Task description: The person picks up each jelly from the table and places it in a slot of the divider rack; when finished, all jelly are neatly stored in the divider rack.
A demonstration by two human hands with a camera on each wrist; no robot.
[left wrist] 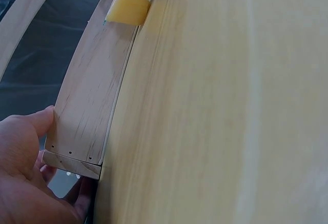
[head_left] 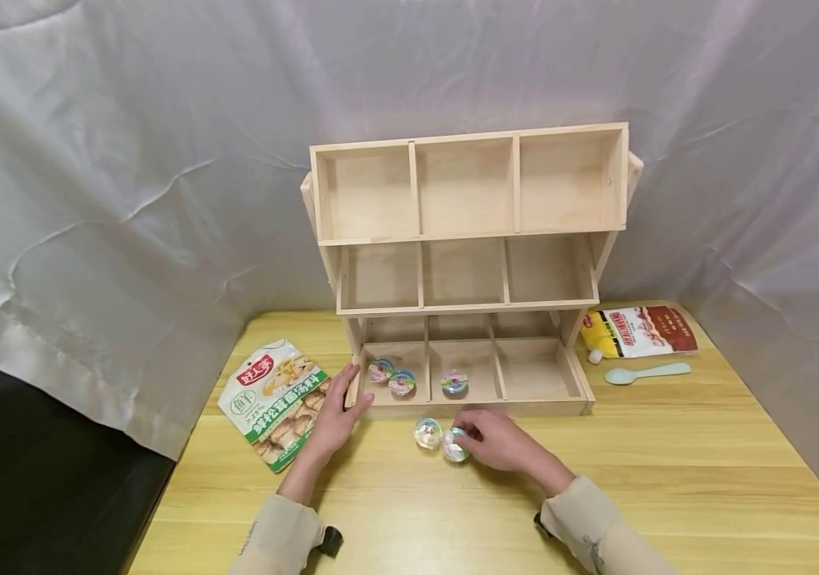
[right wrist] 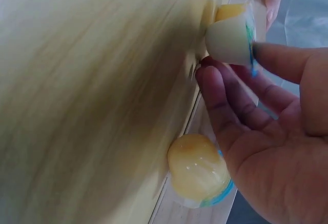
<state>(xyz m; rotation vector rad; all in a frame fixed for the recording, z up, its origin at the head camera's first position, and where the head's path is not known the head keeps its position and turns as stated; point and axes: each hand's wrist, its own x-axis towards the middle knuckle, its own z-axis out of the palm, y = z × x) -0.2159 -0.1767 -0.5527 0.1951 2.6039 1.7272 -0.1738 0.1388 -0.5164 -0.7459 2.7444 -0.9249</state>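
At the front left corner of a wooden three-tier shelf, my left hand grips the frame, thumb at the front board and fingers along the side. My right hand pinches a jelly cup with a whitish body, thumb against its lid, just before the shelf. Beside it on the table stands another jelly cup. The lower left compartment holds two jelly cups, one touching the other. One more jelly cup sits in the lower middle compartment. A yellowish jelly cup shows below my right fingers.
A green-and-white food packet lies left of the shelf, close to my left forearm. To the right lie a spouted pouch and a pale blue spoon. Grey curtains hang behind and beside the wooden table.
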